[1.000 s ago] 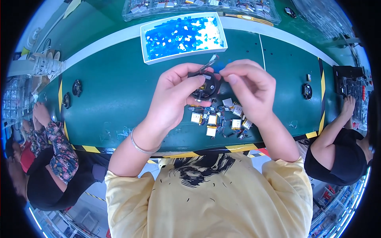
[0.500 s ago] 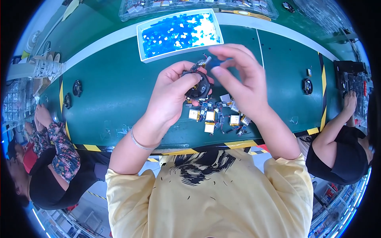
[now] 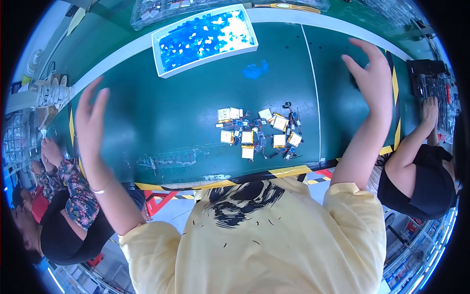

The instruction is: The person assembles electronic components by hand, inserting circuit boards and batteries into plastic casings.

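My left hand (image 3: 91, 120) is raised at the left side of the green table, its fingers stretched out and apart, with nothing seen in it. On the right, my right hand (image 3: 376, 78) reaches forward with thumb and fingers apart. It hides most of a small dark object beside it; I cannot make out its shape. Between my hands lies a loose cluster of small silver battery packs (image 3: 247, 137) with yellow tape, wires and little black parts. Blue film pieces (image 3: 253, 71) lie on the table beyond them.
A white tray (image 3: 155, 49) of blue and clear pieces stands at the back. Behind it are a clear plastic tray (image 3: 139, 17) and a tool with a yellow handle (image 3: 286, 6). Striped tape (image 3: 289, 171) edges the table. Co-workers' arms are at both sides.
My hands have moved apart, left hand to the left, right hand to the right. The round black part has left my left hand; where it went is hidden. Blue film now lies on the table.
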Demonstrator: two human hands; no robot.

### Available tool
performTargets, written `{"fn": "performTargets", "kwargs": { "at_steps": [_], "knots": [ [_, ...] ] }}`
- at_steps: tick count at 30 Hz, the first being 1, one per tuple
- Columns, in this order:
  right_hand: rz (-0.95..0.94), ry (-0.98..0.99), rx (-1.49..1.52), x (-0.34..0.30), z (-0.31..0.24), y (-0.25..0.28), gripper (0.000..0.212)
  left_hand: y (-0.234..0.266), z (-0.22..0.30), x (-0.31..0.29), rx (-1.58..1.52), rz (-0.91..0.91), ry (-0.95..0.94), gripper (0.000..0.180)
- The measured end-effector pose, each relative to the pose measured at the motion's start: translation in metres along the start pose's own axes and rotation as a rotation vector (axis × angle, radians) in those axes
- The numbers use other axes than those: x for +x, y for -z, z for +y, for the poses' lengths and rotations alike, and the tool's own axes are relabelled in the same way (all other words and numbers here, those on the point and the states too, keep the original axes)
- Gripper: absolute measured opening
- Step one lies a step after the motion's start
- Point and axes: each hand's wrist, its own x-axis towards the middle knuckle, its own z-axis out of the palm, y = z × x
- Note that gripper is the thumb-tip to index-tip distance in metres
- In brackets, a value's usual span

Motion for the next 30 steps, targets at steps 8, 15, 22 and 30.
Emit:
{"fn": "performTargets", "kwargs": {
  "at_steps": [8,15,22,30],
  "knots": [
    [-0.706,0.445,0.376,-0.034,-0.111,-0.024,0.017,0.053,-0.193,0.004,0.647,0.161,-0.157,0.049],
    [-0.707,0.257,0.993,-0.021,-0.105,-0.024,0.009,-0.008,-0.082,-0.025,0.604,0.003,-0.167,0.042],
    [-0.373,0.063,1.368,-0.033,-0.124,-0.033,0.01,-0.061,0.066,-0.056,0.071,0.0,-0.313,0.025],
    [0.356,0.719,0.441,-0.039,-0.142,-0.051,0.028,-0.123,0.139,-0.058,-1.286,-0.585,0.312,0.024]
  ]
}}
